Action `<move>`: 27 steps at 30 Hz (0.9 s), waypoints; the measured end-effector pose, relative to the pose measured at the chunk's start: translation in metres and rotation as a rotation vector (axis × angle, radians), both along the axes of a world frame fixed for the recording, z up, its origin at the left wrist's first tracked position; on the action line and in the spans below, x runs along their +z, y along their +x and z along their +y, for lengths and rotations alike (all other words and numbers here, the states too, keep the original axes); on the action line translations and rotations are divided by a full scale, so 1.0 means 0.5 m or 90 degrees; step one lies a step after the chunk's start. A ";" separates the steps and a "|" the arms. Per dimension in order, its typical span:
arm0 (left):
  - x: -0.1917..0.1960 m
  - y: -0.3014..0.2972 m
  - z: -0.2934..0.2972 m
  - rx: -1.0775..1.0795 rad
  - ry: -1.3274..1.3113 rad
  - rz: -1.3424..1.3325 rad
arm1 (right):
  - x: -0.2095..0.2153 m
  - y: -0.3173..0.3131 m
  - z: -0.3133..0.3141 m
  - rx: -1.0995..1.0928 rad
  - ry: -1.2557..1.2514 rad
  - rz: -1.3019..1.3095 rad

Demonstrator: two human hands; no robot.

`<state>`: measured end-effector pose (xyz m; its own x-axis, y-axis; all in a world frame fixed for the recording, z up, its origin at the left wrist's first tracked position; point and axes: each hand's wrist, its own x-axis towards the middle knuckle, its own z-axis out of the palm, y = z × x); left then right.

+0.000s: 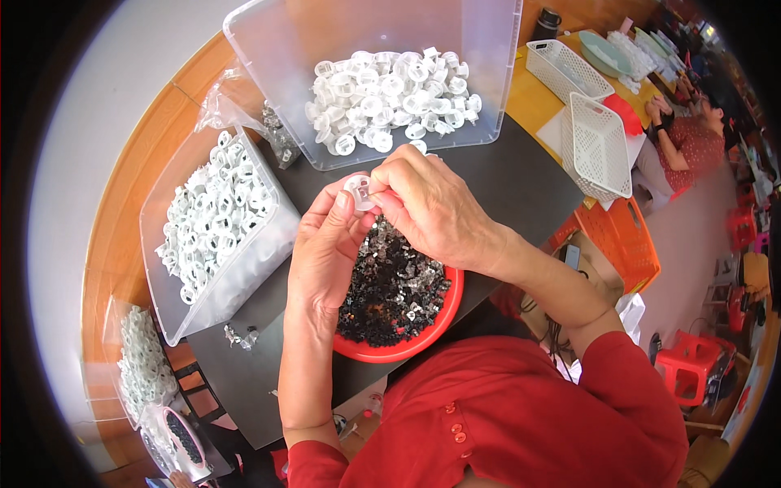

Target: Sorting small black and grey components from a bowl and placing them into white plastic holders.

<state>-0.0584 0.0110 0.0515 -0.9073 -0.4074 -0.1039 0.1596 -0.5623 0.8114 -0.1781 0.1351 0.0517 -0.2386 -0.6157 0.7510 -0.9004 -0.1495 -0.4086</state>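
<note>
Between my two hands is a small round white plastic piece point(359, 192) with a squarish opening in its middle. My left hand point(327, 236) pinches it at the rim between thumb and fingers. The fingertips of my right hand point(431, 207) are pinched together against its right side; whatever they may hold is hidden. Below my hands a red bowl point(455, 297) holds many small black and clear parts point(390, 285). Beyond them, a clear plastic bin point(281, 49) contains a heap of similar white pieces point(390, 98).
Left stands another clear bin point(252, 281) full of white ring-like pieces point(215, 215). A plastic bag of small parts point(279, 134) lies between the bins, all on a dark table point(537, 163). White baskets point(598, 150), an orange crate point(630, 244) and another seated person point(687, 146) are at right.
</note>
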 end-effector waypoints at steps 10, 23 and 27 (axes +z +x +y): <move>-0.006 0.000 -0.002 0.007 -0.033 -0.002 | -0.001 -0.004 0.006 0.012 0.029 0.056; 0.019 -0.011 0.034 0.085 -0.065 0.036 | 0.003 0.019 -0.013 0.165 -0.063 -0.750; 0.011 -0.010 0.040 0.119 -0.110 0.059 | 0.008 0.035 -0.015 0.196 -0.120 -0.809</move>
